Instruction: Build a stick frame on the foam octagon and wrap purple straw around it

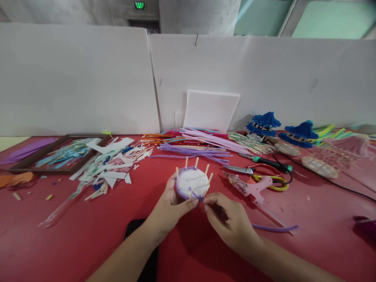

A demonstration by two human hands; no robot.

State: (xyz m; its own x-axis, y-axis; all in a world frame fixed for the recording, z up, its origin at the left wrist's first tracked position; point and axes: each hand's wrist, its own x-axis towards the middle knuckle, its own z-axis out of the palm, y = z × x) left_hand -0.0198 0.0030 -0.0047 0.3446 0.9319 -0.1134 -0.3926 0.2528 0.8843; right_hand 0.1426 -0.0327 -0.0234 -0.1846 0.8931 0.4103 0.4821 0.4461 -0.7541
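My left hand (pixel 170 205) grips a small white round base (pixel 192 182) with several short wooden sticks standing up around its rim. A purple pipe cleaner (pixel 274 228) is wound around the base between the sticks. Its free end trails to the right across the red table (pixel 88 235). My right hand (pixel 227 221) pinches the pipe cleaner right at the near edge of the base, fingers closed. Both hands meet just in front of me at the table's middle.
A pink glue gun (pixel 254 188) and scissors (pixel 255 172) lie right of the base. A pile of purple pipe cleaners (pixel 199 150) and coloured sticks lies behind it. White paper scraps (pixel 113 164) and a wooden frame (pixel 55 154) sit left. Blue tassel models (pixel 282 131) stand at the back right. A white board (pixel 210 109) leans on the partition.
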